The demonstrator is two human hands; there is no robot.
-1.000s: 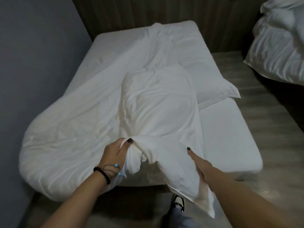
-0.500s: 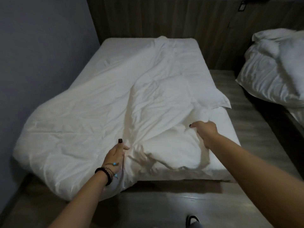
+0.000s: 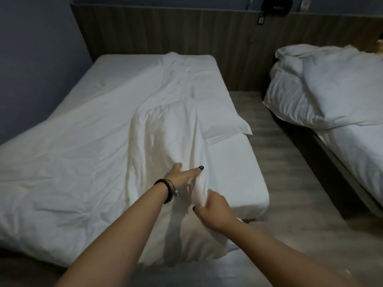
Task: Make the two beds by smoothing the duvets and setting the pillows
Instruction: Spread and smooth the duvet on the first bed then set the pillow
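Head view: near bed point(image 3: 238, 183) is seen lengthwise, foot end closest, white fitted sheet exposed along its right side. White duvet point(image 3: 83, 162) is spread crumpled over the left and centre of the mattress, its left edge hanging off toward the grey wall point(image 3: 31, 69). A long raised fold of the duvet runs up the middle of the bed.

Left hand point(image 3: 182, 179) is laid on the near end of that fold, fingers extended and apart, dark-painted thumbnail visible; nothing is gripped, the cloth is only pressed. Dark beaded bracelets point(image 3: 165, 188) are worn on the left wrist. Right hand point(image 3: 215, 210) is curled tight around a bunched edge of the duvet, just beside and below the left hand; the cloth is clamped in the fist, and the hanging part drops over the foot of the bed.

One pillow point(image 3: 223, 121) is lying flat at the right edge of the near bed, partly under the duvet, one corner overhanging the mattress side.

Second bed point(image 3: 352, 154) is at right, across a strip of wood-look floor point(image 3: 279, 162). Rumpled white bedding point(image 3: 323, 85) is heaped at its head; duvet and pillow cannot be told apart there. Wood-panel headboard point(image 3: 165, 32) runs behind both beds.
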